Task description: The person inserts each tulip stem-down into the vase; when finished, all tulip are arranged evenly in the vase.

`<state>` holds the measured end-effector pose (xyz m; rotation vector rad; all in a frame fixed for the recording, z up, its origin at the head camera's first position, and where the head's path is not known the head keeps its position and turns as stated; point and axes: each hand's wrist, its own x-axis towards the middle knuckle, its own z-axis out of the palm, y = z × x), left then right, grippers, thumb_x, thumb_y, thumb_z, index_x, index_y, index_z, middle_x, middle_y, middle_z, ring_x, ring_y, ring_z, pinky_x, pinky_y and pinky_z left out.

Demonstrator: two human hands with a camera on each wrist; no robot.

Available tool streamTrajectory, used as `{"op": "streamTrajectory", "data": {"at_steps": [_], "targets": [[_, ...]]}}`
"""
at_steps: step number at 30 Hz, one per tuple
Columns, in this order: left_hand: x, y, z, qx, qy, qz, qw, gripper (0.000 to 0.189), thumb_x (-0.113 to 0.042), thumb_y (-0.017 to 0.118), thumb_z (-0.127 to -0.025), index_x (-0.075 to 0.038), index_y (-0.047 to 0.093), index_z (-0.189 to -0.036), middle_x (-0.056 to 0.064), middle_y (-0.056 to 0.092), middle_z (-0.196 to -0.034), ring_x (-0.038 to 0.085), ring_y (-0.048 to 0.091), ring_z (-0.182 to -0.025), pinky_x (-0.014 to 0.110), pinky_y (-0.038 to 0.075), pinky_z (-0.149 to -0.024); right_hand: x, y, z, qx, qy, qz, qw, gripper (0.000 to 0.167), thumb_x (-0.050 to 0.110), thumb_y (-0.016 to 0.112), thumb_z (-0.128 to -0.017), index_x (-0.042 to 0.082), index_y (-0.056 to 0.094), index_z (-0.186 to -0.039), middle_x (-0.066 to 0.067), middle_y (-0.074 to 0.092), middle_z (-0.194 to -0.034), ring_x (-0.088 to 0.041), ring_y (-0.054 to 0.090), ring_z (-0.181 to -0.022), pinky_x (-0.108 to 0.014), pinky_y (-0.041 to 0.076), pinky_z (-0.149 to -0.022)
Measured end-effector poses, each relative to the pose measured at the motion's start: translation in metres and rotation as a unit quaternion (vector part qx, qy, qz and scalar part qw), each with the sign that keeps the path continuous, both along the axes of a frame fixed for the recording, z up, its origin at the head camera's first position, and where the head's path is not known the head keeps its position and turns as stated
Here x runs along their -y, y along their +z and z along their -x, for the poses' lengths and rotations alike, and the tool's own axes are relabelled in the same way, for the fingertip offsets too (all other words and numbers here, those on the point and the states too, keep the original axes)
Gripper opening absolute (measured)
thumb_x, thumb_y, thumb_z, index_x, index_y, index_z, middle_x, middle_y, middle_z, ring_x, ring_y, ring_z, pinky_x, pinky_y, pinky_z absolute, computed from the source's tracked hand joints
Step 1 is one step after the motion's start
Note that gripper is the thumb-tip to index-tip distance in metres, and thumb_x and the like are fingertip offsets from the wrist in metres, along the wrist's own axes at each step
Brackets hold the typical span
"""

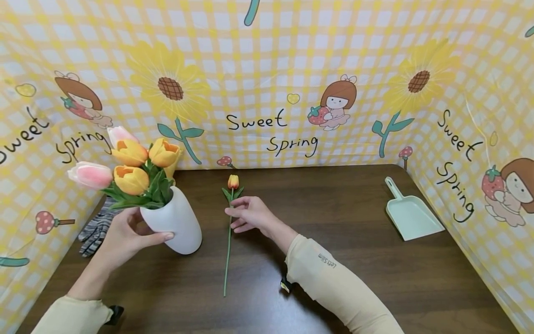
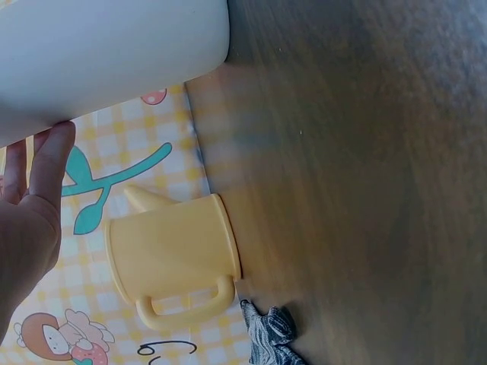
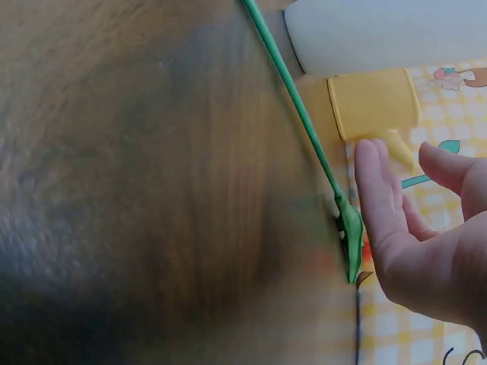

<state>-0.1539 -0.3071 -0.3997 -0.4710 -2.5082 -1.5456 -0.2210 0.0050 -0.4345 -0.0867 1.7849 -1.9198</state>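
My left hand (image 1: 125, 234) grips a white vase (image 1: 179, 227) near its mouth, with the thumb across the front and the fingers on the far side. Several artificial tulips (image 1: 131, 180), yellow and pink, stand in the vase and lean left. To the right, a single orange-yellow tulip (image 1: 233, 182) lies on the table, its long green stem pointing toward me. Over the upper stem hovers my right hand (image 1: 252, 214). In the right wrist view its loosely extended fingers (image 3: 374, 190) are beside the tulip's leaves and do not close round the stem.
Behind the vase is a yellow watering can (image 2: 171, 247), mostly hidden in the head view. Grey striped gloves (image 1: 96, 227) lie at the table's left edge. A pale green dustpan (image 1: 413, 218) lies at the right. Checkered cloth walls (image 1: 258, 69) border the brown table (image 1: 354, 260).
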Motion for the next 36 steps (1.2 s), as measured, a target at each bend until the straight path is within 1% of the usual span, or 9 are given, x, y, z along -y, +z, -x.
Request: {"op": "streamTrajectory", "data": {"at_steps": [2, 5, 11, 15, 22, 27, 29, 32, 36], "targets": [[0.001, -0.001, 0.0, 0.002, -0.005, -0.003, 1.0, 0.079, 0.007, 0.089, -0.071, -0.009, 0.054, -0.14, 0.0, 0.066, -0.121, 0.009, 0.066, -0.105, 0.022, 0.06, -0.081, 0.0, -0.003, -0.001, 0.008, 0.003, -0.01, 0.9999, 0.052, 0.018, 0.076, -0.094, -0.005, 0.054, -0.135, -0.025, 0.066, -0.124, -0.022, 0.071, -0.072, -0.042, 0.064, -0.071], [0.002, -0.002, 0.0, 0.005, -0.011, -0.008, 0.9999, 0.08, 0.008, 0.089, -0.071, -0.008, 0.053, -0.141, 0.004, 0.066, -0.122, 0.011, 0.066, -0.105, 0.025, 0.061, -0.08, 0.0, -0.008, -0.002, 0.018, 0.008, -0.033, 0.9993, 0.049, 0.018, 0.077, -0.092, -0.004, 0.056, -0.131, -0.023, 0.069, -0.116, -0.025, 0.071, -0.073, -0.042, 0.064, -0.07], [0.003, -0.003, -0.001, 0.008, -0.016, -0.009, 0.9998, 0.079, 0.008, 0.088, -0.072, -0.006, 0.053, -0.141, 0.007, 0.065, -0.122, 0.011, 0.067, -0.104, 0.027, 0.062, -0.077, 0.003, -0.02, -0.003, 0.026, 0.013, -0.095, 0.995, 0.042, 0.019, 0.082, -0.088, -0.001, 0.061, -0.119, -0.012, 0.073, -0.097, -0.025, 0.072, -0.07, -0.038, 0.064, -0.063], [0.004, -0.002, -0.001, 0.01, -0.011, -0.007, 0.9999, 0.078, 0.007, 0.088, -0.073, -0.008, 0.054, -0.141, 0.008, 0.065, -0.121, 0.011, 0.067, -0.104, 0.027, 0.062, -0.077, 0.007, -0.019, -0.005, 0.011, 0.014, -0.132, 0.9911, 0.041, 0.021, 0.083, -0.087, 0.0, 0.063, -0.117, -0.011, 0.073, -0.092, -0.024, 0.072, -0.066, -0.037, 0.063, -0.059], [0.004, 0.001, -0.001, 0.008, -0.011, -0.007, 0.9999, 0.078, 0.007, 0.088, -0.073, -0.009, 0.054, -0.141, 0.006, 0.065, -0.122, 0.011, 0.067, -0.104, 0.026, 0.061, -0.077, 0.016, -0.011, -0.008, -0.014, 0.006, -0.196, 0.9804, 0.03, 0.022, 0.085, -0.085, 0.004, 0.067, -0.1, -0.011, 0.073, -0.083, -0.023, 0.072, -0.063, -0.036, 0.062, -0.054], [0.003, 0.001, 0.0, 0.004, -0.012, -0.002, 0.9999, 0.079, 0.007, 0.088, -0.073, -0.009, 0.054, -0.142, 0.004, 0.065, -0.122, 0.012, 0.065, -0.105, 0.025, 0.061, -0.079, 0.02, -0.012, -0.006, -0.023, -0.005, -0.236, 0.9714, 0.028, 0.024, 0.086, -0.085, 0.006, 0.067, -0.096, -0.009, 0.073, -0.079, -0.02, 0.071, -0.059, -0.033, 0.061, -0.05], [0.001, 0.001, 0.001, 0.01, -0.009, -0.002, 0.9999, 0.079, 0.006, 0.089, -0.073, -0.01, 0.054, -0.142, 0.004, 0.065, -0.122, 0.012, 0.065, -0.105, 0.025, 0.061, -0.079, 0.019, -0.014, -0.006, -0.028, -0.006, -0.244, 0.9692, 0.027, 0.022, 0.085, -0.085, 0.006, 0.067, -0.096, -0.009, 0.072, -0.078, -0.02, 0.071, -0.058, -0.033, 0.061, -0.049], [0.001, 0.001, 0.001, 0.018, -0.002, -0.006, 0.9998, 0.078, 0.002, 0.09, -0.073, -0.012, 0.054, -0.142, 0.004, 0.065, -0.123, 0.012, 0.065, -0.106, 0.025, 0.06, -0.08, 0.02, -0.014, -0.006, -0.037, -0.007, -0.242, 0.9694, 0.023, 0.019, 0.083, -0.087, 0.005, 0.067, -0.097, -0.01, 0.072, -0.077, -0.021, 0.071, -0.057, -0.033, 0.061, -0.049], [0.001, 0.001, 0.0, 0.018, -0.002, -0.012, 0.9998, 0.079, 0.003, 0.09, -0.073, -0.012, 0.054, -0.142, 0.003, 0.065, -0.123, 0.012, 0.066, -0.106, 0.025, 0.06, -0.081, 0.021, -0.015, -0.006, -0.043, -0.007, -0.243, 0.969, 0.018, 0.014, 0.082, -0.088, 0.005, 0.069, -0.096, -0.01, 0.071, -0.075, -0.021, 0.072, -0.057, -0.033, 0.061, -0.05]]}}
